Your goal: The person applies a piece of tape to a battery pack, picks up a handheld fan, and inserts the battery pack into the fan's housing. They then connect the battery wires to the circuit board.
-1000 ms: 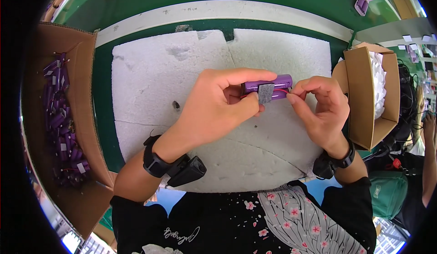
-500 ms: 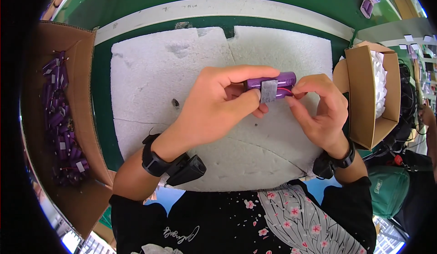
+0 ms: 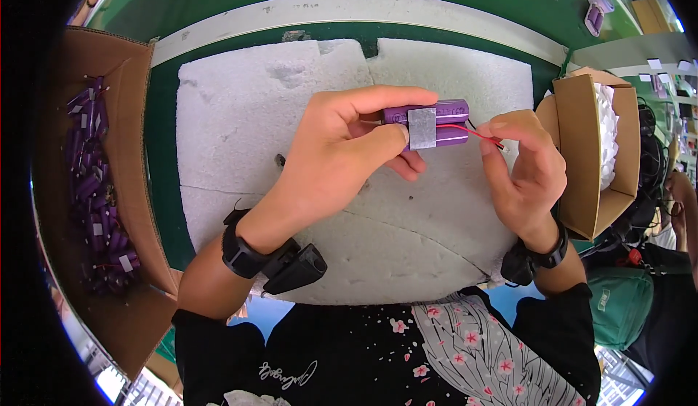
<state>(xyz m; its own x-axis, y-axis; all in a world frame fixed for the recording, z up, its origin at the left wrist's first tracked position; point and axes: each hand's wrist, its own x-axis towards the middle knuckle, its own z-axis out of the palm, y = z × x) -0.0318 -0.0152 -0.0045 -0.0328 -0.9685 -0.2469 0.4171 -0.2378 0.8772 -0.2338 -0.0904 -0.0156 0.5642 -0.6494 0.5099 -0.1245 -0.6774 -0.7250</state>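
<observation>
A purple battery pack (image 3: pixel 452 109) of two cylindrical cells lies sideways in my left hand (image 3: pixel 338 148), which is closed on its left end above the foam board. Grey tape (image 3: pixel 422 128) wraps the pack's middle, close to my left thumb tip. From the pack a red wire (image 3: pixel 465 129) and a black wire run right to a small pale connector (image 3: pixel 504 147). My right hand (image 3: pixel 522 166) pinches the wires near that connector with thumb and forefinger. The other right fingers are curled.
White foam board (image 3: pixel 254 129) covers the green bench under my hands. To the left, a cardboard box (image 3: pixel 134 180) holds several purple battery packs (image 3: pixel 94 180). A smaller carton (image 3: pixel 574 158) with white pieces stands right. Another purple pack (image 3: pixel 595 19) lies far right.
My right hand has drawn the red and black wires out from the pack toward the right. My left hand has moved slightly up and left with the battery pack.
</observation>
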